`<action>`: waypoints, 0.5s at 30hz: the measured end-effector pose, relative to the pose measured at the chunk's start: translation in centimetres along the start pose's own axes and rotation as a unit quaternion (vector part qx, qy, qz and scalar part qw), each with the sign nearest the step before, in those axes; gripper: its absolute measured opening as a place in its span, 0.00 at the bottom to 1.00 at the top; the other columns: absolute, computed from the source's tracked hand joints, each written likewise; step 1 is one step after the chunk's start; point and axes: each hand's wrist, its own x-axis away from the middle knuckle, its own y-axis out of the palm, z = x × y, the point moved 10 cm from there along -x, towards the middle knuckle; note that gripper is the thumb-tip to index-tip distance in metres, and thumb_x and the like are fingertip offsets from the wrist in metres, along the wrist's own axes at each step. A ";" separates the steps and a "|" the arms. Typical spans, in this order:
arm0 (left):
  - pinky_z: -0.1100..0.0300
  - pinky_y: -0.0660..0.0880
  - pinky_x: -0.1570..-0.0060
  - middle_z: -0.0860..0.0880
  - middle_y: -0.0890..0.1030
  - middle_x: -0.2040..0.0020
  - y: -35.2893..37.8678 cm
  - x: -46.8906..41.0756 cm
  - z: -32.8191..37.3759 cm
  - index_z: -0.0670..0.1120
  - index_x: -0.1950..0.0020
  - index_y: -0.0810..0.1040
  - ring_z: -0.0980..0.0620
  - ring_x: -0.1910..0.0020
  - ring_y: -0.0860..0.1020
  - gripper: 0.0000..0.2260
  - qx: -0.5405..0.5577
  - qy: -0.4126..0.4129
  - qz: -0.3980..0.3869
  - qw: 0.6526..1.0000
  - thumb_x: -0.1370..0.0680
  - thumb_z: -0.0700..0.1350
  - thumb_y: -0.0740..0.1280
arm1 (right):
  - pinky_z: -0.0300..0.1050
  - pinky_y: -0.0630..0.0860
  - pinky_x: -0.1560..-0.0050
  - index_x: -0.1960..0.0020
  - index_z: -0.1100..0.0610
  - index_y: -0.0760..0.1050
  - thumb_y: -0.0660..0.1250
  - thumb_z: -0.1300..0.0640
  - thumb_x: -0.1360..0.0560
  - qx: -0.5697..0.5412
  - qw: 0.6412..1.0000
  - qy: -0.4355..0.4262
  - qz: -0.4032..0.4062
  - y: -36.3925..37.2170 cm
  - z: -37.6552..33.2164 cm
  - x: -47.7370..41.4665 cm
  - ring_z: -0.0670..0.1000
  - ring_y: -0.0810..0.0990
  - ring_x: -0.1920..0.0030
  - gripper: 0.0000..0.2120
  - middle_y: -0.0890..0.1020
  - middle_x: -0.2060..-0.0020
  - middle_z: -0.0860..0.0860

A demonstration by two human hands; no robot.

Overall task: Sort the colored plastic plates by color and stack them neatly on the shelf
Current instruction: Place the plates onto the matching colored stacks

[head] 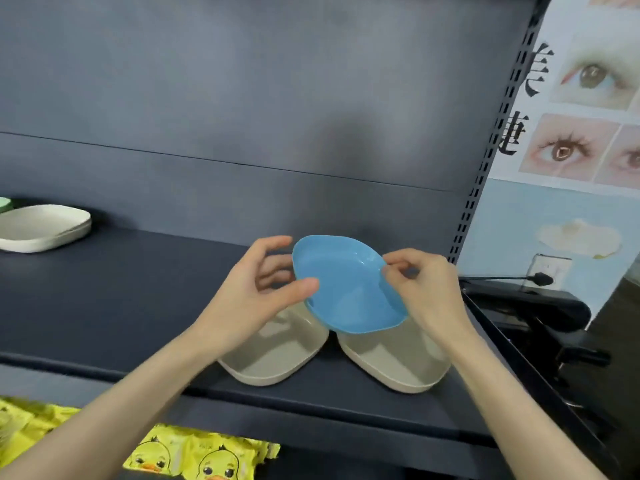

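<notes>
Yellow duck packets under shelf lip, left grip and right grip pinching blue plate rims above two beige plates, white stack far left

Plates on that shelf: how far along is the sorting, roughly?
Looks partly done. A white stack already sits far left, with a green rim behind it. In hand: the left hand and right hand hold a blue plate above the shelf. Left to do: the left beige plate and right beige plate lie side by side, unstacked, and the blue one needs a spot.
</notes>
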 end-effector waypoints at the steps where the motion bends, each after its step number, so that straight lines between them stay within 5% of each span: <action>1: 0.60 0.77 0.48 0.57 0.80 0.43 -0.6 1.0 0.3 0.54 0.35 0.68 0.57 0.44 0.78 0.35 0.003 0.011 -0.013 1.000 0.40 0.55 0.76 | 0.28 0.70 0.64 0.55 0.51 0.82 0.65 0.61 0.26 -0.010 1.000 -0.003 0.007 0.7 -1.0 0.2 0.44 0.78 0.59 0.08 0.82 0.63 0.44; 6: 0.52 0.76 0.44 0.61 0.71 0.33 -6.7 5.6 1.1 0.56 0.29 0.62 0.55 0.37 0.74 0.42 -0.046 0.046 0.013 0.998 0.39 0.52 0.77 | 0.23 0.69 0.63 0.53 0.51 0.82 0.66 0.60 0.26 -0.073 0.997 -0.028 -0.015 5.9 -7.0 1.9 0.38 0.78 0.57 0.08 0.82 0.60 0.41; 11: 0.60 0.78 0.48 0.60 0.73 0.34 -17.6 10.3 1.5 0.61 0.32 0.65 0.53 0.39 0.77 0.39 -0.043 0.037 0.080 0.995 0.40 0.54 0.76 | 0.34 0.77 0.57 0.46 0.48 0.80 0.69 0.53 0.26 -0.206 0.967 -0.047 -0.144 14.7 -15.0 6.1 0.41 0.81 0.53 0.09 0.83 0.54 0.39; 15: 0.63 0.78 0.50 0.59 0.75 0.37 -26.1 14.4 2.0 0.56 0.31 0.64 0.57 0.42 0.78 0.38 -0.042 0.033 0.113 0.992 0.36 0.45 0.78 | 0.35 0.76 0.56 0.46 0.45 0.77 0.69 0.52 0.29 -0.280 0.923 -0.082 -0.250 22.2 -22.4 10.9 0.40 0.81 0.53 0.12 0.83 0.52 0.39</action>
